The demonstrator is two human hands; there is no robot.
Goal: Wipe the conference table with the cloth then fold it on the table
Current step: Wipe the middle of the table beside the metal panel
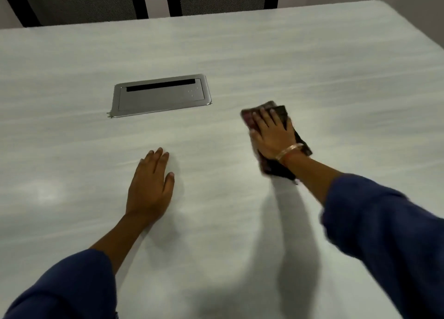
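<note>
A dark, reddish-brown cloth (281,112) lies bunched on the pale grey conference table (240,54), right of centre. My right hand (271,134) presses flat on top of it with straight, spread fingers; the cloth sticks out past the fingertips and beside the wrist, which wears a bangle. My left hand (151,186) rests palm down on the bare tabletop, fingers straight, well left of the cloth and holding nothing. Both forearms wear blue sleeves. The picture is slightly blurred around the right arm.
A metal cable-port lid (161,95) is set flush into the table, just beyond my left hand. Two dark chair backs (79,2) stand behind the far edge. The table's right edge runs diagonally at the far right.
</note>
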